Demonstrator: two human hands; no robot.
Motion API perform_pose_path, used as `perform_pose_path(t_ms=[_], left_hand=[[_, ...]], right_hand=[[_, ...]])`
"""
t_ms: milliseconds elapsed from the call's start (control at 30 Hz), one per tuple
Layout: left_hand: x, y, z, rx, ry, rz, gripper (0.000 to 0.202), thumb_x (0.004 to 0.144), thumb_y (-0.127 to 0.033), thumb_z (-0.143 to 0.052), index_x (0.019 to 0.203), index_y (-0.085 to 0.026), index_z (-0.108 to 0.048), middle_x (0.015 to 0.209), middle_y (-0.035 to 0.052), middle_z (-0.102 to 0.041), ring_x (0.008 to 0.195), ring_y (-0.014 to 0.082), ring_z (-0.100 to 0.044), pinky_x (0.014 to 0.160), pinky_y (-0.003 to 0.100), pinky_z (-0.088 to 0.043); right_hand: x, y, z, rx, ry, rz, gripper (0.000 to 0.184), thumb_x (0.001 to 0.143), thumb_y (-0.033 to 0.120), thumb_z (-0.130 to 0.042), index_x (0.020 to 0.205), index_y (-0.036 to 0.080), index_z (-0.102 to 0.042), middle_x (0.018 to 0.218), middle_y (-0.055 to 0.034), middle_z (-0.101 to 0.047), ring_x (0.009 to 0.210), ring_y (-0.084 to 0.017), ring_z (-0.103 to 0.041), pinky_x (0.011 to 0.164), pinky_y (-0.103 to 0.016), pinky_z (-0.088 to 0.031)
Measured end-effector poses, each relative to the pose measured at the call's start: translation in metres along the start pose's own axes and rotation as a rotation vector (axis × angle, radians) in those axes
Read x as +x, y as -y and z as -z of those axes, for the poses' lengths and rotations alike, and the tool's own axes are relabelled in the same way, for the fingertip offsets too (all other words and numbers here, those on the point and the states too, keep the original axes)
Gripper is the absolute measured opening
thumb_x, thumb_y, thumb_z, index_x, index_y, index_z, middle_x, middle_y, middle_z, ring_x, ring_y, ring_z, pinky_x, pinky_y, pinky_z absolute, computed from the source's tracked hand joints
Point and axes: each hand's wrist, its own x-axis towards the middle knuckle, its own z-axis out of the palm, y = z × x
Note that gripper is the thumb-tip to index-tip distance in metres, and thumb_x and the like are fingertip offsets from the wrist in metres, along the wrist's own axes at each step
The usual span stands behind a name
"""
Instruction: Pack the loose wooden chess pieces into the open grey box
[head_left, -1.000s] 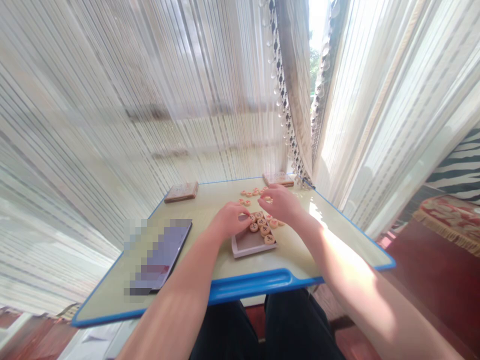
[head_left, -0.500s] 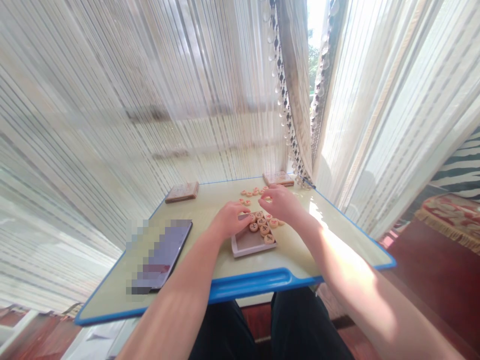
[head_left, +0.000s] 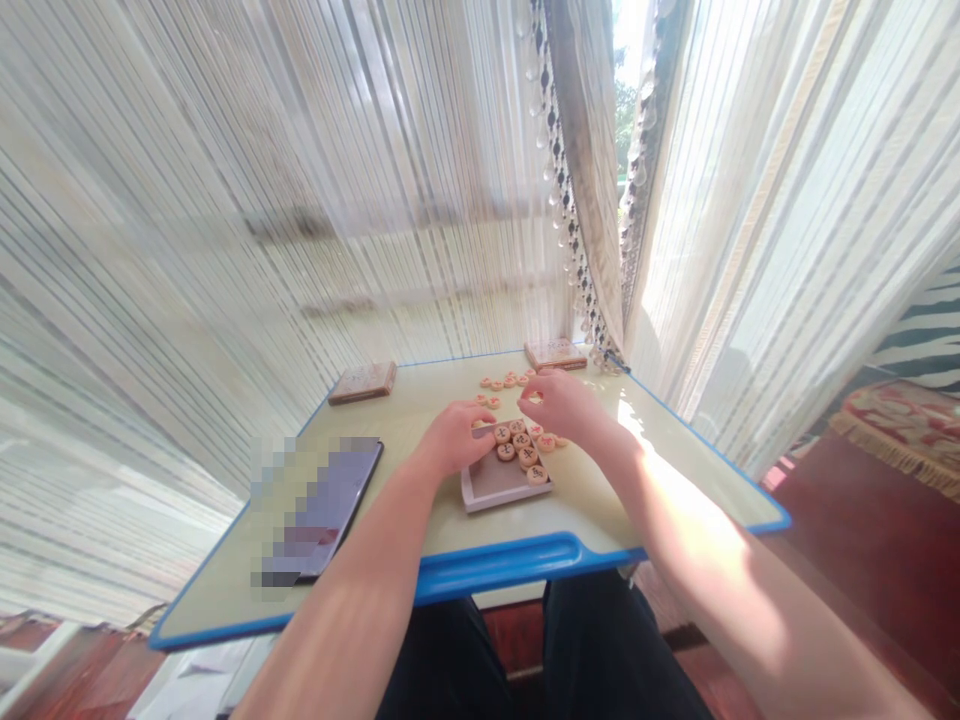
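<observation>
Black-marked Chinese chess pieces lie in a shallow open box, mostly along its right and far sides. My left hand is at the box's far left corner, its thumb over the inside and its fingers apart beyond the rim. To the right, my right hand hovers past the far right corner, thumb and fingertips bent together. Anything pinched there is hidden. Red-marked Chinese chess pieces lie beside the box and under the right hand. More red-marked pieces are farther back.
The yellowish table has a blue rim. A tablet, partly pixelated, lies on its left. Flat patterned boxes stand at the back left and back right. String curtains hang close behind the table.
Both hands stay almost where they were, over the box and beside it. The view has shifted very slightly. No piece has visibly moved.
</observation>
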Motion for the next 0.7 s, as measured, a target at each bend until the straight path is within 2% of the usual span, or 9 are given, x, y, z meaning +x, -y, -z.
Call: perform_pose_path(t_ms=[100, 200, 400, 567, 700], left_hand=[[0.0, -0.001, 0.002, 0.006, 0.013, 0.029, 0.025, 0.069, -0.02, -0.055, 0.091, -0.02, -0.068, 0.099, 0.0041, -0.066, 0.096, 0.0208, -0.057, 0.086, 0.031, -0.045], [0.001, -0.003, 0.004, 0.015, 0.013, 0.063, 0.027, 0.068, -0.018, -0.054, 0.092, -0.019, -0.068, 0.098, 0.0045, -0.067, 0.093, 0.0203, -0.058, 0.085, 0.031, -0.046], [0.0, -0.001, 0.005, 0.012, -0.059, 0.09, 0.024, 0.069, -0.017, -0.053, 0.089, -0.018, -0.067, 0.094, 0.0038, -0.067, 0.091, 0.0189, -0.058, 0.084, 0.03, -0.046], [-0.001, 0.001, 0.004, 0.022, -0.039, 0.087, 0.023, 0.069, -0.02, -0.055, 0.089, -0.018, -0.067, 0.094, 0.0046, -0.067, 0.093, 0.0204, -0.057, 0.087, 0.032, -0.046], [-0.001, 0.001, 0.004, 0.028, -0.022, 0.123, 0.024, 0.069, -0.021, -0.055, 0.089, -0.018, -0.067, 0.095, 0.0045, -0.067, 0.093, 0.0199, -0.058, 0.086, 0.031, -0.046]], right_hand=[[0.001, -0.004, -0.001, -0.012, 0.106, -0.037, 0.02, 0.075, 0.025, -0.051, 0.081, 0.022, -0.069, 0.082, -0.0036, -0.066, 0.076, -0.016, -0.056, 0.062, -0.024, -0.036], [0.001, -0.008, 0.0, -0.009, 0.152, -0.074, 0.019, 0.073, 0.025, -0.053, 0.082, 0.022, -0.069, 0.081, -0.0029, -0.067, 0.073, -0.015, -0.057, 0.058, -0.023, -0.035], [0.0, -0.009, 0.005, 0.095, 0.245, -0.056, 0.019, 0.071, 0.035, -0.058, 0.08, 0.022, -0.069, 0.077, -0.0019, -0.065, 0.066, -0.013, -0.056, 0.053, -0.021, -0.036], [0.001, -0.01, 0.002, 0.108, 0.267, -0.065, 0.02, 0.07, 0.037, -0.058, 0.076, 0.021, -0.067, 0.074, -0.0019, -0.064, 0.065, -0.014, -0.056, 0.052, -0.021, -0.036], [0.004, -0.018, -0.003, 0.122, 0.23, -0.114, 0.022, 0.075, 0.036, -0.053, 0.083, 0.021, -0.067, 0.076, -0.0027, -0.065, 0.064, -0.013, -0.057, 0.054, -0.022, -0.037]])
